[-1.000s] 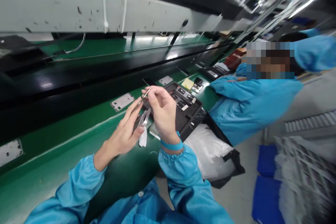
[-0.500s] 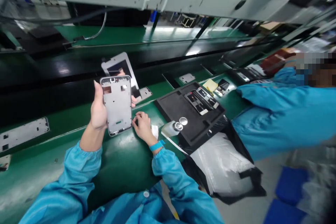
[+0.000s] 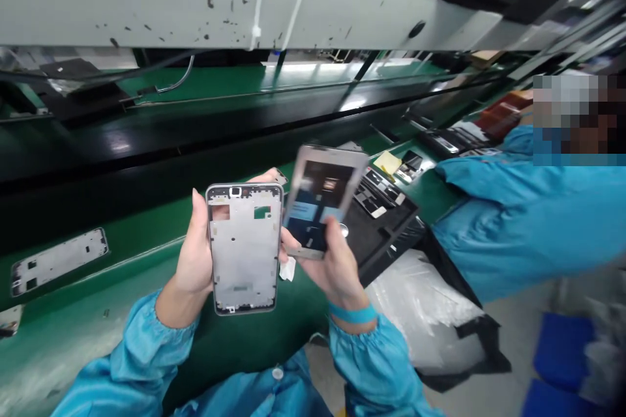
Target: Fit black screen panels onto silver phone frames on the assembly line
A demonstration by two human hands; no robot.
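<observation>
My left hand [image 3: 188, 267] is wrapped round a grey metal phone frame [image 3: 244, 241], held upright above the green bench with its inner side facing me. Its fingers pass behind the frame. Just to the right, my right hand [image 3: 337, 267] grips a white-bordered phone screen [image 3: 317, 199] by its lower end, thumb on the dark glass. The screen is tilted and slightly blurred; it reflects the room. A crumpled white tissue [image 3: 287, 269] shows below, between the two hands. Part of another metal plate [image 3: 280, 176] peeks out behind the frame.
A long metal frame [image 3: 63, 257] lies on the bench at left. To the right are a black tray [image 3: 391, 234] with phone parts, a yellow pad [image 3: 388, 163] and a clear plastic bag [image 3: 425, 313]. A co-worker's blue sleeve [image 3: 538, 221] is beyond. A grey beam [image 3: 147, 0] crosses overhead.
My right hand has risen from the bench and now holds the white-bordered screen, which was behind the frame on the left-hand side. The frame appears lower and further right.
</observation>
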